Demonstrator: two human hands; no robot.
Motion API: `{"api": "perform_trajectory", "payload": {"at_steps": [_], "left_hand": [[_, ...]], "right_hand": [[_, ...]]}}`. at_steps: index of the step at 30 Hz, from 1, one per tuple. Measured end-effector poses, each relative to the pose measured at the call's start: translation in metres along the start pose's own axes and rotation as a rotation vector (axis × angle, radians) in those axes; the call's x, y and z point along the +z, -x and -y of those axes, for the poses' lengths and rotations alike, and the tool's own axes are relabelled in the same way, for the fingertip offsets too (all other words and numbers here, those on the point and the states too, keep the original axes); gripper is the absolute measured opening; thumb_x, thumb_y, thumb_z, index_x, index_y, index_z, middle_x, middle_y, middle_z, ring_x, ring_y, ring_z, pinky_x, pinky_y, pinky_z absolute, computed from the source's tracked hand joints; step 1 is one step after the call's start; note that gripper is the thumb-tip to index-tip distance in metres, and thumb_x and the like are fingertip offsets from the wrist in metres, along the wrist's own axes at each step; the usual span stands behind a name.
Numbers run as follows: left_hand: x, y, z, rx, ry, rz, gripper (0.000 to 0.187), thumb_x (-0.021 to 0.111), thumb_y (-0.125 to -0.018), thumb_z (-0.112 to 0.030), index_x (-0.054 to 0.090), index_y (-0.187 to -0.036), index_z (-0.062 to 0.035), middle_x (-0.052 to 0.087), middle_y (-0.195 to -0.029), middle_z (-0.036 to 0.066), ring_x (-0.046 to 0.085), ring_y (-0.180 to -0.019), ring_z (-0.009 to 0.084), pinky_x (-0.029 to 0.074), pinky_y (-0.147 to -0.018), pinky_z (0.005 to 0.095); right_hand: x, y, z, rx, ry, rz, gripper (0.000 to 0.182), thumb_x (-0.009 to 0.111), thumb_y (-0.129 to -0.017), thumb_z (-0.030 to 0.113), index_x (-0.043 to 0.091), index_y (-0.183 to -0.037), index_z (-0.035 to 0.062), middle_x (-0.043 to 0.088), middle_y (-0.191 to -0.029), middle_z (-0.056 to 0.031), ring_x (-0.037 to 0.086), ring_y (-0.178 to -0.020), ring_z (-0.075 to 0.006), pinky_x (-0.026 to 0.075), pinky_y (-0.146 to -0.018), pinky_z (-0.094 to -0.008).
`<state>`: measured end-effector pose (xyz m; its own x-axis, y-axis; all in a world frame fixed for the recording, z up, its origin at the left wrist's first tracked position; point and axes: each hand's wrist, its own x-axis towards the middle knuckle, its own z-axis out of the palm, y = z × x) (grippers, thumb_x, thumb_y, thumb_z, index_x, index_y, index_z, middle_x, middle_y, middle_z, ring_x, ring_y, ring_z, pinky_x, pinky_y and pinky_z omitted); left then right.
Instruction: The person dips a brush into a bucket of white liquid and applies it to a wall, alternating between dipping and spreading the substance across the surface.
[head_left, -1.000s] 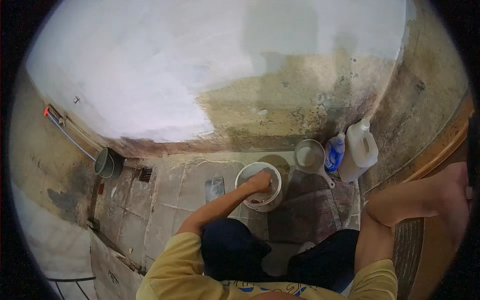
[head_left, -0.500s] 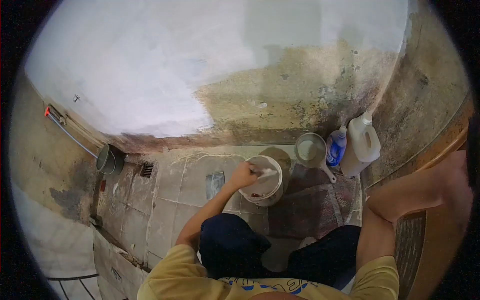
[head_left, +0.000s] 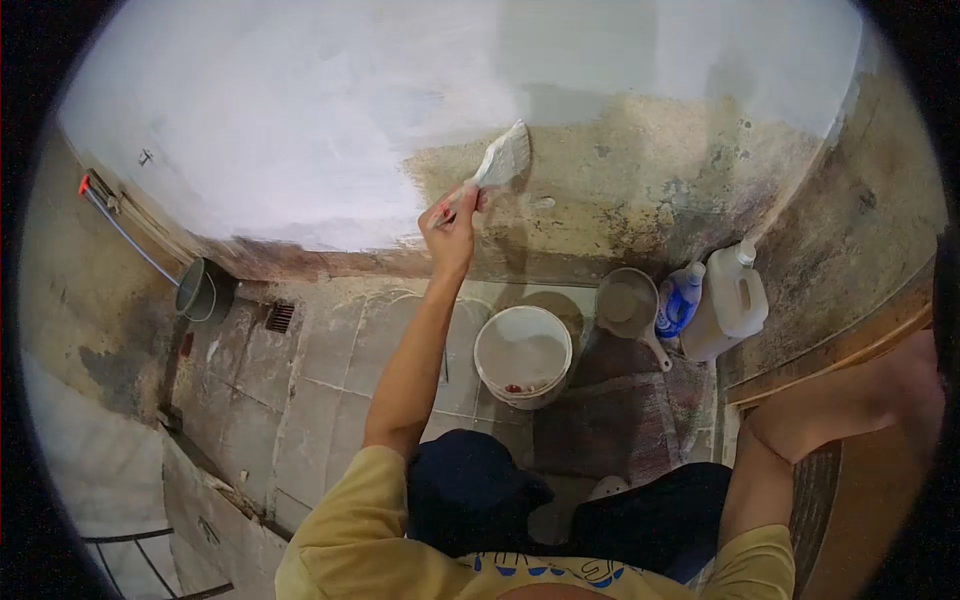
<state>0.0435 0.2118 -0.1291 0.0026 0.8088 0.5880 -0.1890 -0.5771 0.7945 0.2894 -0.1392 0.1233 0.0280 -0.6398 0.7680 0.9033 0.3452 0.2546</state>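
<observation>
My left hand (head_left: 452,222) is raised to the wall, its fingers closed round the handle of a paintbrush (head_left: 503,158). White paint coats the wide bristles, which point up at the bare, stained part of the wall (head_left: 590,150), just under the edge of the white painted area (head_left: 300,120). Whether the bristles touch the wall is hard to see. Below stands a white bucket (head_left: 522,350) with pale paint inside and a reddish spot near its front rim. At the far right edge is my right hand (head_left: 915,375), dim and partly cut off, its fingers hidden.
Right of the bucket are a long-handled dipper (head_left: 627,303), a blue bottle (head_left: 680,300) and a whitish jug (head_left: 728,305). A dark bucket (head_left: 203,290) and a floor drain (head_left: 280,317) lie to the left. Wooden furniture (head_left: 850,360) borders the right side.
My left hand has come up out of the white bucket with the paintbrush and moved to the wall. My right arm stays in nearly the same place.
</observation>
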Motion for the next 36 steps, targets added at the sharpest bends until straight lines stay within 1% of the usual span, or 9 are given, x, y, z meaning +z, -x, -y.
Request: {"api": "perform_trajectory", "payload": {"at_steps": [13, 17, 20, 22, 25, 26, 28, 34, 36], "left_hand": [[-0.111, -0.026, 0.033, 0.242, -0.256, -0.699, 0.020, 0.062, -0.093, -0.008, 0.068, -0.103, 0.0089, 0.069, -0.085, 0.010, 0.062, -0.072, 0.0123, 0.051, -0.064, 0.0260], [-0.064, -0.016, 0.043, 0.446, -0.604, -0.481, 0.018, 0.063, -0.091, -0.011, 0.069, -0.102, 0.0026, 0.068, -0.084, 0.009, 0.062, -0.071, 0.0140, 0.049, -0.060, 0.0262], [0.005, 0.023, 0.036, 0.246, -0.419, -0.249, 0.018, 0.063, -0.088, -0.012, 0.067, -0.098, 0.0027, 0.066, -0.083, 0.014, 0.063, -0.071, 0.0212, 0.049, -0.060, 0.0321], [0.047, 0.034, 0.026, 0.518, -0.201, -0.153, 0.017, 0.062, -0.087, -0.010, 0.066, -0.098, 0.0031, 0.063, -0.077, 0.013, 0.061, -0.066, 0.0225, 0.048, -0.059, 0.0331], [0.067, 0.033, 0.011, 0.615, -0.122, -0.086, 0.015, 0.064, -0.086, -0.007, 0.066, -0.097, 0.0033, 0.065, -0.078, 0.011, 0.062, -0.068, 0.0194, 0.049, -0.060, 0.0310], [0.058, 0.029, 0.014, 0.616, -0.123, -0.084, 0.015, 0.064, -0.086, -0.007, 0.066, -0.097, 0.0033, 0.065, -0.078, 0.011, 0.062, -0.068, 0.0194, 0.049, -0.060, 0.0310], [0.015, 0.014, 0.021, 0.195, -0.234, -0.085, 0.014, 0.065, -0.087, -0.005, 0.068, -0.098, 0.0035, 0.069, -0.084, 0.008, 0.064, -0.073, 0.0144, 0.050, -0.063, 0.0273], [-0.114, -0.025, 0.052, 0.240, -0.149, -0.583, 0.017, 0.061, -0.093, -0.006, 0.069, -0.103, 0.0052, 0.066, -0.077, 0.005, 0.057, -0.068, 0.0085, 0.046, -0.060, 0.0224], [-0.130, -0.026, 0.059, 0.239, -0.259, -0.586, 0.017, 0.061, -0.093, -0.007, 0.069, -0.104, 0.0049, 0.066, -0.079, 0.006, 0.058, -0.069, 0.0086, 0.046, -0.060, 0.0225]], "right_hand": [[0.019, 0.009, 0.000, -0.082, -0.007, 0.055, 0.046, 0.049, -0.098, 0.022, 0.031, -0.056, 0.0172, 0.026, -0.044, 0.0074, 0.029, -0.031, -0.0040, 0.018, -0.033, -0.0214], [0.025, 0.013, 0.003, -0.074, 0.001, 0.003, 0.045, 0.049, -0.098, 0.023, 0.031, -0.057, 0.0175, 0.026, -0.044, 0.0077, 0.029, -0.031, -0.0039, 0.019, -0.034, -0.0214], [0.026, 0.011, 0.003, -0.137, -0.009, 0.060, 0.045, 0.048, -0.098, 0.023, 0.031, -0.057, 0.0178, 0.026, -0.044, 0.0078, 0.029, -0.031, -0.0037, 0.019, -0.034, -0.0212], [0.030, 0.016, 0.008, -0.108, 0.013, 0.060, 0.045, 0.048, -0.098, 0.023, 0.031, -0.057, 0.0180, 0.026, -0.044, 0.0083, 0.029, -0.031, -0.0035, 0.019, -0.035, -0.0213], [0.028, 0.014, 0.005, -0.099, -0.006, 0.053, 0.045, 0.048, -0.098, 0.023, 0.032, -0.057, 0.0176, 0.026, -0.044, 0.0086, 0.029, -0.031, -0.0038, 0.018, -0.034, -0.0214], [0.027, 0.014, 0.004, -0.099, -0.004, 0.051, 0.045, 0.048, -0.098, 0.023, 0.032, -0.057, 0.0176, 0.026, -0.044, 0.0086, 0.029, -0.031, -0.0038, 0.018, -0.034, -0.0214], [0.023, 0.013, 0.002, -0.120, -0.001, 0.149, 0.045, 0.049, -0.098, 0.023, 0.032, -0.057, 0.0176, 0.026, -0.044, 0.0082, 0.028, -0.031, -0.0041, 0.017, -0.034, -0.0215], [0.016, 0.010, -0.004, -0.106, 0.028, 0.073, 0.044, 0.050, -0.097, 0.023, 0.032, -0.057, 0.0179, 0.025, -0.045, 0.0075, 0.027, -0.033, -0.0047, 0.018, -0.036, -0.0226], [0.017, 0.008, -0.004, -0.104, 0.028, 0.063, 0.044, 0.050, -0.097, 0.023, 0.032, -0.057, 0.0179, 0.025, -0.045, 0.0076, 0.027, -0.033, -0.0048, 0.018, -0.036, -0.0228]]}}
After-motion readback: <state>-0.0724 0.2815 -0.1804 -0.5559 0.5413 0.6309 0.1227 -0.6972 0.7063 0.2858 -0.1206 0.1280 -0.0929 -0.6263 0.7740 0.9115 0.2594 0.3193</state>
